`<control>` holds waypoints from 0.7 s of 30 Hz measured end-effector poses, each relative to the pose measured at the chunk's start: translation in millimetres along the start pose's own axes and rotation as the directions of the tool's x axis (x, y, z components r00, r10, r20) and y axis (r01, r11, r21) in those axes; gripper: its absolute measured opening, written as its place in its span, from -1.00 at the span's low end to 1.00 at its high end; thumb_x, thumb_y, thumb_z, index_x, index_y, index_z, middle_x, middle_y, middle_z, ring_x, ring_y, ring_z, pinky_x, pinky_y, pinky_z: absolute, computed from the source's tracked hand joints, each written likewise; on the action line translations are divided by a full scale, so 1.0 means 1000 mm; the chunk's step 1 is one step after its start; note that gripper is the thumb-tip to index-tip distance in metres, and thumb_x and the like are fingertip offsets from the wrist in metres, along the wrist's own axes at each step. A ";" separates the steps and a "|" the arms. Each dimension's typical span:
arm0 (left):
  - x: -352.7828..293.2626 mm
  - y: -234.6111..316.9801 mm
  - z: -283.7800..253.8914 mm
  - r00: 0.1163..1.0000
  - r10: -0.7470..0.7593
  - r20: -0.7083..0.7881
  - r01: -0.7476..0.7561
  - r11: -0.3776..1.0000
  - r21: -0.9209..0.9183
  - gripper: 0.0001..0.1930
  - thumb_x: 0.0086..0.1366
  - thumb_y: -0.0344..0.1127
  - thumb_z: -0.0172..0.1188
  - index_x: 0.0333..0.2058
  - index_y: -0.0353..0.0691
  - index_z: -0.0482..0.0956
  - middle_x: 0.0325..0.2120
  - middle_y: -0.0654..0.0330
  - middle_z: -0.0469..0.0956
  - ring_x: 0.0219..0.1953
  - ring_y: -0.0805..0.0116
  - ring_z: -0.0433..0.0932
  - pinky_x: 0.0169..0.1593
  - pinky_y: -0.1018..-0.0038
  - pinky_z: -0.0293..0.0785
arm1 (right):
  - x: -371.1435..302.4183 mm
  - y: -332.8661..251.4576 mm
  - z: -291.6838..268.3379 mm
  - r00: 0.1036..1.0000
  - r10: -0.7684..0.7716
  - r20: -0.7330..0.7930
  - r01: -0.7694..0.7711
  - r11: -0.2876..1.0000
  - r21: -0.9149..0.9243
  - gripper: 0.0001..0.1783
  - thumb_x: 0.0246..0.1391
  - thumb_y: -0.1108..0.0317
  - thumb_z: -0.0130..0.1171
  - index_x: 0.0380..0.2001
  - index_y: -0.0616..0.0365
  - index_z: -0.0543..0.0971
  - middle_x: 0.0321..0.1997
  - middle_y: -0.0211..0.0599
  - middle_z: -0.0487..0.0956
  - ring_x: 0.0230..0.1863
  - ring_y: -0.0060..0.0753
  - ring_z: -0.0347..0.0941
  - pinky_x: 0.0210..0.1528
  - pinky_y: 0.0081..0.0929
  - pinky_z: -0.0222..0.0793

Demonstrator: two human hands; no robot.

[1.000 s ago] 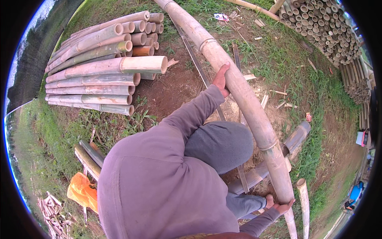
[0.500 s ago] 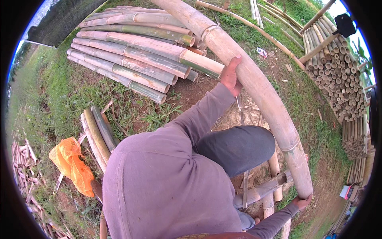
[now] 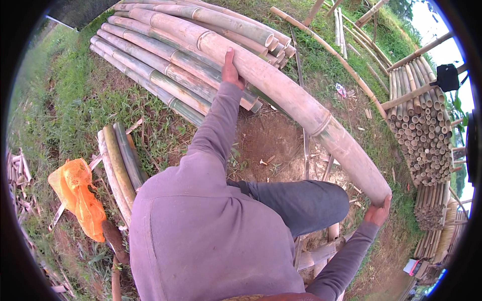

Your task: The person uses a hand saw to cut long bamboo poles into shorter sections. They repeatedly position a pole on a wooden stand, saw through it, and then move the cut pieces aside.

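Note:
A thick, pale bamboo pole (image 3: pixel 281 85) runs slantwise from the pile at upper left toward the right, with both my hands on it. My left hand (image 3: pixel 233 74) grips its near side around the middle stretch, thumb up along the wall and fingers partly hidden beneath. At the pole's right end, my right hand (image 3: pixel 378 212) is cupped around the cut edge. The far part of this pole lies over or on a pile of bamboo poles (image 3: pixel 168 83); whether it rests on them I cannot tell. My bent knee (image 3: pixel 311 203) is below the pole.
A low bamboo support (image 3: pixel 321 253) stands beside my leg. Orange netting (image 3: pixel 78 195) and short bamboo pieces (image 3: pixel 120 163) lie at left. A large rack of stacked bamboo (image 3: pixel 424 130) stands at right, behind a long thin rail (image 3: pixel 331 50). Wood chips litter the ground.
The bamboo pole has swung left over the pile, still in both hands. My left hand has moved left and farther away; my right hand has come up with the pole's end.

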State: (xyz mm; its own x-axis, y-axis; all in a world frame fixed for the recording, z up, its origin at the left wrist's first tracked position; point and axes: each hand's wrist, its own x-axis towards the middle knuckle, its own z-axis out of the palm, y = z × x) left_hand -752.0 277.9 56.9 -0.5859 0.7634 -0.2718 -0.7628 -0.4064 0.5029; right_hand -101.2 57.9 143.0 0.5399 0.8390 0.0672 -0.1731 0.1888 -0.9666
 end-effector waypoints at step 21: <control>0.019 0.039 -0.007 0.481 -0.528 0.700 -0.735 -0.678 -0.007 0.03 0.04 -0.12 0.63 0.47 0.30 0.25 0.39 0.33 0.43 0.46 0.21 0.37 0.51 -0.32 0.02 | -0.051 -0.010 0.052 0.849 -0.065 0.525 0.527 0.189 -0.828 -0.54 0.40 0.14 0.26 0.22 0.19 0.64 0.17 -0.03 0.58 0.27 -0.04 0.45 0.40 -0.13 0.31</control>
State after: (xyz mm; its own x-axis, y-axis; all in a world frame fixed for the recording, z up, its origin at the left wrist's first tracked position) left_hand -794.8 273.1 65.3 0.3123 0.9331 0.1781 0.9461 -0.2886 -0.1469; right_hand -169.6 39.7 161.6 0.0369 0.9676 0.2498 0.9343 0.0553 -0.3521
